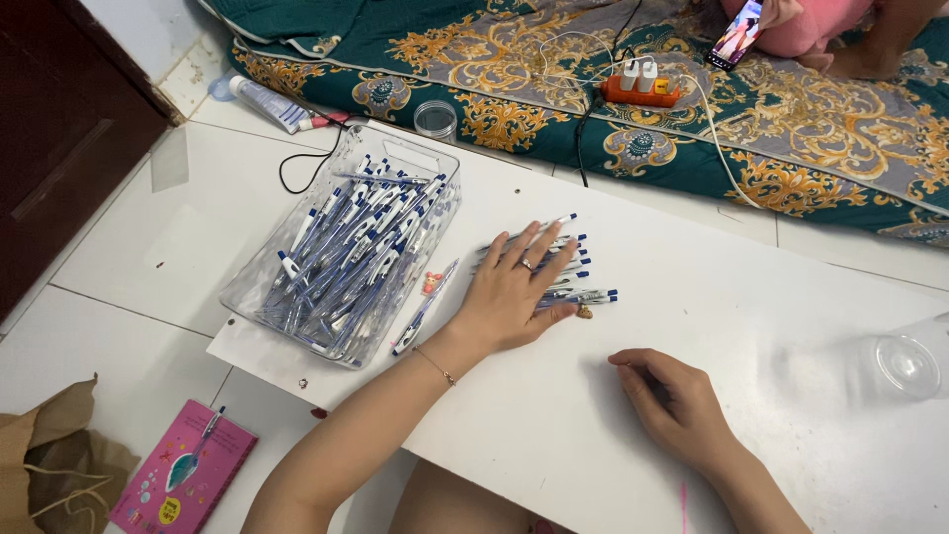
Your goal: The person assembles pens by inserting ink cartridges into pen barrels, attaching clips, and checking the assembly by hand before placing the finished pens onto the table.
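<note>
My left hand (514, 287) lies flat, fingers spread, on a small row of blue-and-white pens (573, 282) on the white board (692, 326). One more pen (423, 309) lies just left of that hand. A clear plastic bin (297, 302) full of the same pens stands at the board's left end. My right hand (677, 405) rests on the board to the right, fingers curled in, with nothing visible in it.
A clear plastic cup (905, 366) sits at the right edge. Beyond the board lie a patterned mattress (514, 59) with an orange power strip (641, 91), a phone (736, 35), a small jar (436, 120) and a tube (269, 103). A pink booklet (183, 480) and paper bag (49, 465) lie on the tiled floor.
</note>
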